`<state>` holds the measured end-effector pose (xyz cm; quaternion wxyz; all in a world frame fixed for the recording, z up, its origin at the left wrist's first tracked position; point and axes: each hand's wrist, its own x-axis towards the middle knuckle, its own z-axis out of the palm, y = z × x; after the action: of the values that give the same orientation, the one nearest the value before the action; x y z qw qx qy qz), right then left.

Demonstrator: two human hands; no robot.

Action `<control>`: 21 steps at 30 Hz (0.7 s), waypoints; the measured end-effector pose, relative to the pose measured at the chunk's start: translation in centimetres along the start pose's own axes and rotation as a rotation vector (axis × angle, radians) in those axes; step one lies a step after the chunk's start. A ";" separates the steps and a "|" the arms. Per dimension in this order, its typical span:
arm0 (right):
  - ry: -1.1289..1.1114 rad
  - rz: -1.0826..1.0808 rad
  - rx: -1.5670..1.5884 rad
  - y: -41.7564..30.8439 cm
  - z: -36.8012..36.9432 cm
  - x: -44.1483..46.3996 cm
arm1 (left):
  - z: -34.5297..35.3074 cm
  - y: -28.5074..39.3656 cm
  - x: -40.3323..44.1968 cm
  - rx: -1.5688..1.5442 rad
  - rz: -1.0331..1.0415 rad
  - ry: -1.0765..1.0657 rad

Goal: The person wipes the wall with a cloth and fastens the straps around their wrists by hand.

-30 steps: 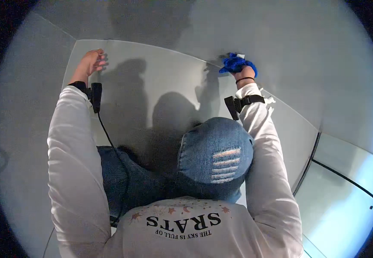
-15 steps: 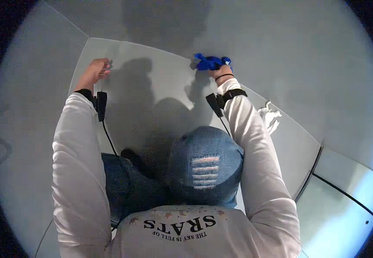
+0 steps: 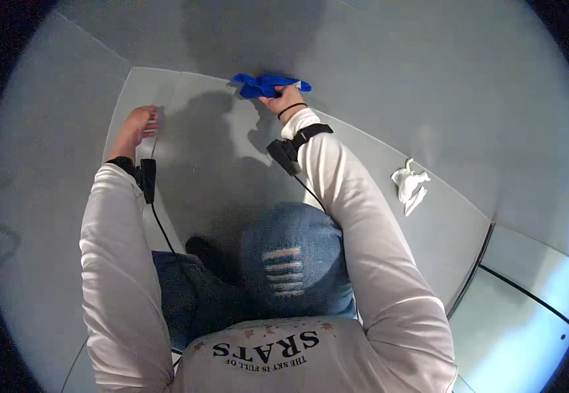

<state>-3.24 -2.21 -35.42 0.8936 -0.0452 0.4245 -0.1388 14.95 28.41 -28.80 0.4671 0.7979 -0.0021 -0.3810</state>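
My right hand grips a crumpled blue cloth at the seam where the pale floor panel meets the grey wall. The cloth spreads out to both sides of my fingers. Over the left part of the panel, my left hand has its fingers loosely bent and a little apart, with nothing visible in them. Whether it touches the surface I cannot tell.
A crumpled white cloth-like thing lies on the panel to the right, near the wall. My denim-covered knee is in front of me. Dark-edged glass-like panels stand at the lower right.
My right hand has moved left along the seam with the blue cloth, which now looks more spread out. My left hand is slightly lower in view. The white thing is now fully uncovered.
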 end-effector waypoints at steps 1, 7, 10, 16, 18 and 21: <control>0.025 0.006 0.070 -0.2 0.7 -1.9 | 0.1 0.2 0.1 0.030 -0.022 0.002; 0.072 -0.033 -0.016 -1.9 0.0 -5.3 | 0.2 0.9 0.1 0.035 0.037 -0.078; 0.184 -0.082 -0.027 -3.1 -1.6 -5.7 | 0.2 1.0 0.3 0.004 0.038 -0.078; -0.149 -0.239 -0.760 -6.7 -12.1 -0.3 | 0.4 1.7 0.6 0.058 -0.019 -0.107; -0.277 -0.559 -1.406 -6.8 -13.8 -0.6 | 0.7 2.0 0.1 0.014 -0.041 -0.089; -0.047 -0.361 -0.879 -4.1 -6.3 -5.8 | 0.8 2.3 -0.5 0.049 0.009 -0.072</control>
<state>-12.45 -4.27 -34.34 0.7608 -0.4950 0.4082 -0.0980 14.90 26.68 -26.96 0.4489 0.7948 -0.0317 -0.4072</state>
